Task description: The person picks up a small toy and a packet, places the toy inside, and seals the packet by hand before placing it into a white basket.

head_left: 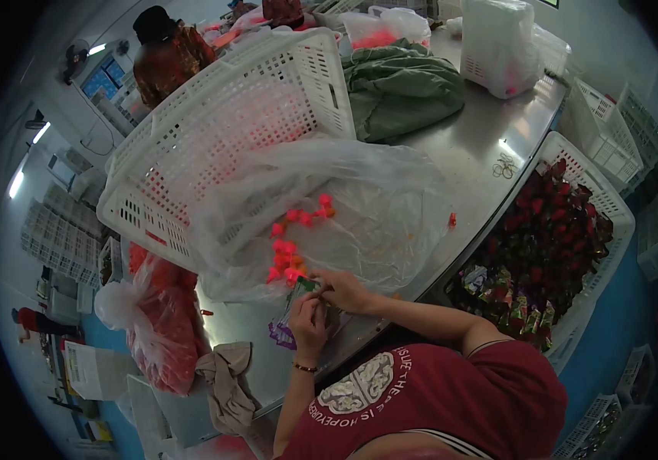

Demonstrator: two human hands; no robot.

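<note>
- Small packet [303, 284], green at one end, sits between both hands over the metal table [476, 142].
- Left hand [310, 325] closes round it, probably steadying it; right hand [344, 292] has its fingers drawn narrow at the green end, though whether they pinch is unclear.
- Red-orange pieces [286, 247] lie just beyond on clear plastic [390, 222], seemingly for easy reach.
- White basket [214, 130] leans behind, tilted, perhaps giving access inside.

A shiny metal worktop [490, 130] stands over a blue floor [611, 318]. A pale wall [608, 38] rises at the right. At the upper left are a bluish window [102, 81] and a dark fan [76, 57], with lit tube lights [17, 182] along that side.
</note>
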